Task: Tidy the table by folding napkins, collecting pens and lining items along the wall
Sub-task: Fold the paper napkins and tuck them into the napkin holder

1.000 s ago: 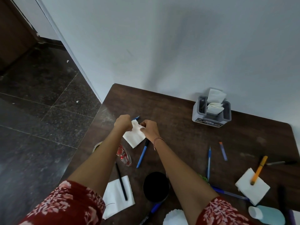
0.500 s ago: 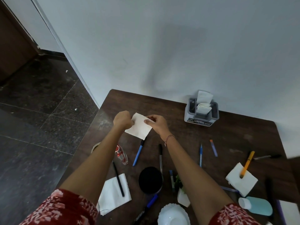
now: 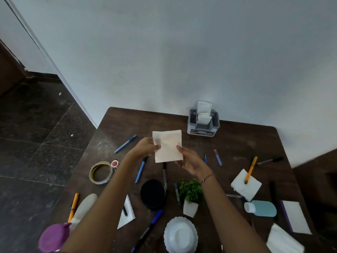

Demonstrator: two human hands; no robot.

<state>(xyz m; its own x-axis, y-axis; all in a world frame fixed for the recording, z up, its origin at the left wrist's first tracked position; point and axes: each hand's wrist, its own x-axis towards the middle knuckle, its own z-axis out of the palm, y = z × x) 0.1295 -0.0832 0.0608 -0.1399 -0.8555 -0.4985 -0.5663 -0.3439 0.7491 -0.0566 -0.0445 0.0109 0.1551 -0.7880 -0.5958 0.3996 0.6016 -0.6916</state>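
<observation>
The square white paper napkin (image 3: 167, 146) is held above the dark wooden worktop (image 3: 237, 139), between the hands: the left hand (image 3: 145, 148) pinches its left edge, the right hand (image 3: 189, 161) grips its right edge. The grey plastic napkin holder (image 3: 203, 127) stands beyond, nearer the right hand, against the white wall (image 3: 182, 61).

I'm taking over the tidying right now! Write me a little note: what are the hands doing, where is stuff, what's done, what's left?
Left hand and right hand both pinch one napkin, held above the table.
Holder stands at the wall with napkins already in it.
Pens lie scattered, such as a blue pen; an orange pen rests on another napkin.
Left: finish this napkin, fold the others, collect pens, line things along the wall.
</observation>
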